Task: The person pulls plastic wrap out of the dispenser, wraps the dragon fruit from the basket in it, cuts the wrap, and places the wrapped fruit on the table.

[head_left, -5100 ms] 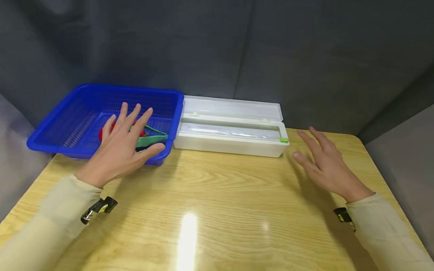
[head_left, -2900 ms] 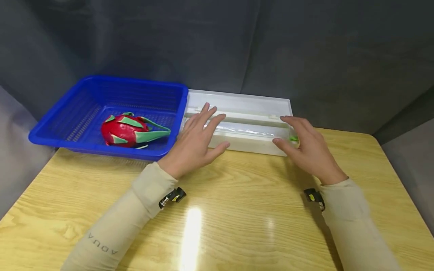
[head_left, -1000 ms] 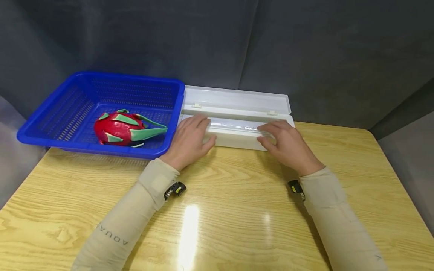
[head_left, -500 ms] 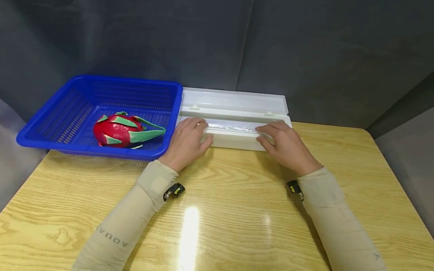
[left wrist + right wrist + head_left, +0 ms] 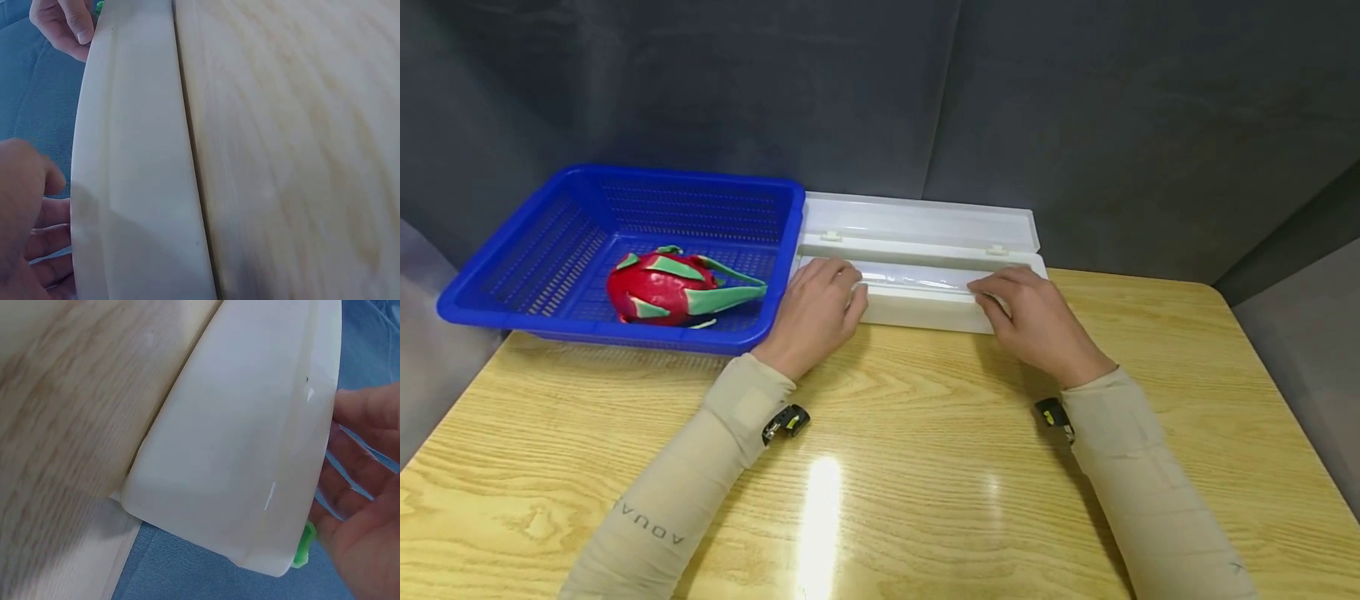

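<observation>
A long white box [image 5: 925,313] stands at the back of the table with its lid [image 5: 917,222] tipped back. Inside lies a shiny roll of cling film [image 5: 913,277]. My left hand [image 5: 816,317] reaches over the box's left part, fingers curled, thumb and forefinger pinching at the film. Toward the right end my right hand [image 5: 1037,325] also pinches at the film, thumb tip near the forefinger. In the right wrist view, its fingers [image 5: 356,465] lie behind the box rim, beside a green slider [image 5: 304,545]. The film between the fingertips is mostly hidden.
A blue plastic basket [image 5: 587,330] sits left of the box, against its end. It holds a red dragon fruit [image 5: 658,287] with green scales. A dark curtain [image 5: 1120,150] hangs behind the wooden table [image 5: 917,483].
Earlier my left hand was over the basket and my right hand beside the box; both came to the box. In the last half second both thumbs have risen from its front wall toward the forefingers.
</observation>
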Action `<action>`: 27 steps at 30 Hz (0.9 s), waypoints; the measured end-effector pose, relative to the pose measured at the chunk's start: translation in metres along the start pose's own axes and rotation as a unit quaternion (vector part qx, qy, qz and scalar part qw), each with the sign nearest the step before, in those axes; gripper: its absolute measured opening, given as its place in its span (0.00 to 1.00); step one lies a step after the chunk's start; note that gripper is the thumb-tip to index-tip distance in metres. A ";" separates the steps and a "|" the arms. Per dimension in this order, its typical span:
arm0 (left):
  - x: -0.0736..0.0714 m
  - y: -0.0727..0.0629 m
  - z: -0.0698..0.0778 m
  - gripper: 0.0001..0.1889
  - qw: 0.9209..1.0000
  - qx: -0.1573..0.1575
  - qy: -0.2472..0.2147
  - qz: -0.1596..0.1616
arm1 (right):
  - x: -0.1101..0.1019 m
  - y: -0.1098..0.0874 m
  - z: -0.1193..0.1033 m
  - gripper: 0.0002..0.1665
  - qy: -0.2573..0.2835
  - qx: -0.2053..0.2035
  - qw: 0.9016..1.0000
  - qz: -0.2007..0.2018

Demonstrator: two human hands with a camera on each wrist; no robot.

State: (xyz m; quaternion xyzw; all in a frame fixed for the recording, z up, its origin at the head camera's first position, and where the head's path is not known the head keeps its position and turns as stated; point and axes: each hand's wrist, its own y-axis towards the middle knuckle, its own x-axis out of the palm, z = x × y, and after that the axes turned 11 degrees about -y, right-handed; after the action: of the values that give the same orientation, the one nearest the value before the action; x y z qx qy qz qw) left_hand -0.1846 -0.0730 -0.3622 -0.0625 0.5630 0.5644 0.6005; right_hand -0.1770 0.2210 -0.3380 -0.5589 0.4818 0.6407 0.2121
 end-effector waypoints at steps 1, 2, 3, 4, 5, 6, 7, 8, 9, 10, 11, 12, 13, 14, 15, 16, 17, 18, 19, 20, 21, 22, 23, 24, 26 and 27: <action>0.000 0.000 0.000 0.13 1.000 0.001 0.003 0.002 | 0.000 0.000 0.000 0.13 0.000 -0.002 1.000 0.004; 0.001 0.000 0.000 0.13 1.000 0.003 0.007 0.004 | 0.000 0.000 0.000 0.12 0.000 -0.004 1.000 0.007; 0.001 0.000 0.000 0.13 1.000 0.005 0.011 0.005 | 0.000 0.000 0.000 0.12 -0.001 -0.005 1.000 0.008; 0.001 0.000 0.000 0.13 1.000 0.005 0.015 0.004 | 0.000 0.001 0.000 0.12 -0.002 -0.004 1.000 0.009; 0.001 0.000 -0.001 0.13 1.000 0.007 0.019 0.004 | 0.000 0.001 0.000 0.12 -0.003 -0.003 1.000 0.010; 0.001 0.000 -0.001 0.13 1.000 0.010 0.022 0.005 | 0.000 0.001 0.000 0.12 -0.005 -0.004 1.000 0.012; 0.001 0.000 -0.001 0.13 1.000 0.011 0.023 0.007 | 0.001 0.002 0.000 0.11 -0.008 -0.006 1.000 0.017; 0.001 0.000 0.000 0.13 1.000 0.012 0.023 0.009 | 0.001 0.002 0.000 0.11 -0.009 -0.008 1.000 0.021; 0.001 0.000 0.000 0.12 1.000 0.013 0.024 0.011 | 0.002 0.002 0.000 0.11 -0.011 -0.010 1.000 0.025; 0.001 0.000 0.000 0.12 1.000 0.014 0.023 0.013 | 0.002 0.002 0.000 0.11 -0.012 -0.012 0.999 0.028; 0.001 0.000 0.000 0.12 1.000 0.014 0.022 0.015 | 0.002 0.002 0.000 0.11 -0.013 -0.013 0.999 0.031; 0.001 0.001 0.001 0.12 1.000 0.012 0.021 0.016 | 0.003 0.002 0.000 0.11 -0.013 -0.013 0.999 0.033; 0.001 0.001 0.001 0.11 1.000 0.011 0.020 0.017 | 0.003 0.002 0.000 0.11 -0.012 -0.013 0.999 0.034; 0.000 0.001 0.001 0.11 1.000 0.009 0.019 0.017 | 0.003 0.002 0.000 0.11 -0.012 -0.011 0.999 0.035; 0.001 0.001 0.002 0.11 1.000 0.007 0.018 0.017 | 0.003 0.002 0.000 0.11 -0.012 -0.010 0.999 0.037; 0.001 0.001 0.002 0.11 1.000 0.005 0.018 0.017 | 0.004 0.002 0.000 0.11 -0.012 -0.008 0.999 0.040; 0.001 0.002 0.002 0.11 1.000 0.003 0.017 0.017 | 0.004 0.002 0.001 0.11 -0.012 -0.007 0.999 0.043; 0.001 0.002 0.002 0.11 1.000 0.002 0.017 0.018 | 0.005 0.002 0.001 0.10 -0.013 -0.007 0.999 0.046; 0.001 0.002 0.002 0.11 1.000 0.002 0.018 0.019 | 0.005 0.002 0.001 0.10 -0.014 -0.007 0.999 0.050; 0.001 0.002 0.002 0.11 1.000 0.001 0.018 0.020 | 0.006 0.003 0.001 0.10 -0.015 -0.006 0.998 0.053; 0.001 0.003 0.002 0.11 1.000 0.001 0.019 0.020 | 0.006 0.003 0.001 0.10 -0.017 -0.006 0.998 0.057; 0.002 0.003 0.002 0.11 1.000 0.001 0.021 0.021 | 0.007 0.003 0.001 0.10 -0.018 -0.006 0.998 0.060; 0.002 0.003 0.002 0.11 1.000 0.001 0.023 0.021 | 0.007 0.003 0.001 0.10 -0.019 -0.006 0.998 0.062; 0.002 0.003 0.002 0.11 0.999 0.001 0.025 0.021 | 0.007 0.003 0.001 0.10 -0.020 -0.005 0.998 0.064; 0.002 0.004 0.002 0.11 0.999 0.000 0.028 0.021 | 0.008 0.003 0.001 0.10 -0.020 -0.004 0.998 0.067; 0.002 0.004 0.002 0.11 0.999 0.001 0.030 0.022 | 0.008 0.003 0.001 0.10 -0.021 -0.004 0.997 0.069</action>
State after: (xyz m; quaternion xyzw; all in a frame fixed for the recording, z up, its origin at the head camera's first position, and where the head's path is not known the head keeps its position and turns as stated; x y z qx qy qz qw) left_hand -0.1873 -0.0688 -0.3609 -0.0666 0.5823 0.5749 0.5710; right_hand -0.1821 0.2179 -0.3445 -0.5117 0.5124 0.6671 0.1748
